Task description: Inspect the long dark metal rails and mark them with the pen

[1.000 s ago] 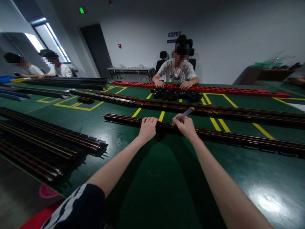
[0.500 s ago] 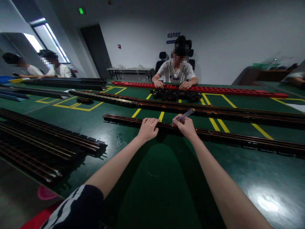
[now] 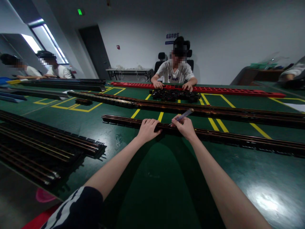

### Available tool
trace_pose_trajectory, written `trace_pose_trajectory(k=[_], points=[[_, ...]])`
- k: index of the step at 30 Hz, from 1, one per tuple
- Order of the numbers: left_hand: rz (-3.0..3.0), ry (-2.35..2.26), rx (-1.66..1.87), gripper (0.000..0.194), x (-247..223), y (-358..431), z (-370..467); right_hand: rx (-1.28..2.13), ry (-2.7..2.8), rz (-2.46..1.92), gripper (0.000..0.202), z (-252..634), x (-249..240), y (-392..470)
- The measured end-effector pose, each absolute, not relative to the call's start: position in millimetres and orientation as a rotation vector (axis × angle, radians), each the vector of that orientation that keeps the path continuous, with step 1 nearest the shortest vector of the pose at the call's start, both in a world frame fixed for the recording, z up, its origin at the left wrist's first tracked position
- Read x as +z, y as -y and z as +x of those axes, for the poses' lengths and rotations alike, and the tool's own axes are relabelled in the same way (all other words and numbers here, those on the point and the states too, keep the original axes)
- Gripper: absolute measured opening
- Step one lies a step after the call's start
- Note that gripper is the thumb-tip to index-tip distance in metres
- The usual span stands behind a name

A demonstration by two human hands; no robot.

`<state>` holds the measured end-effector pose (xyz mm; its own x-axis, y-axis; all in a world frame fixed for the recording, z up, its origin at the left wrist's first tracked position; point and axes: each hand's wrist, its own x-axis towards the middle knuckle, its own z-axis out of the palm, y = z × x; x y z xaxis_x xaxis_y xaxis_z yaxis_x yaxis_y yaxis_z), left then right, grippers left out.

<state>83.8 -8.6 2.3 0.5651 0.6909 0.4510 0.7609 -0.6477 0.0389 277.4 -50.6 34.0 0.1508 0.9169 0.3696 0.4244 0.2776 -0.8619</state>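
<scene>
Rail (image 3: 214, 135) lies across the green table (image 3: 157, 178) in front of the person, its left end near the middle and its right end running out of view. The left hand (image 3: 149, 130) rests over it with bent fingers; whether it grips or merely presses, I cannot tell. The right hand (image 3: 184, 127) pinches a slim tool (image 3: 186, 113), slanted, with its tip down at the rail just right of the left hand.

From here, a slip seems the likeliest trouble: too hard a push at that slant could make the tip skid along the rail and mark it, or jab the left hand (it sits close by). Too light a hold might let the rail shift too, since its long right stretch has no hand on it.

As for looks, it is straight, narrow and nearly black, with thin coppery lines along it, glossy patches and a seemingly notched near edge.
</scene>
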Motion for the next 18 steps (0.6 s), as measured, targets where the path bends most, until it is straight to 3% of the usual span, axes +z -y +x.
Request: trace_pose_trajectory(k=[18], points=[[-2.604,1.249,-0.644,0.035,2.5,9.1,85.2,0.599,1.436,-1.289,0.022,278.3,32.0,48.5]])
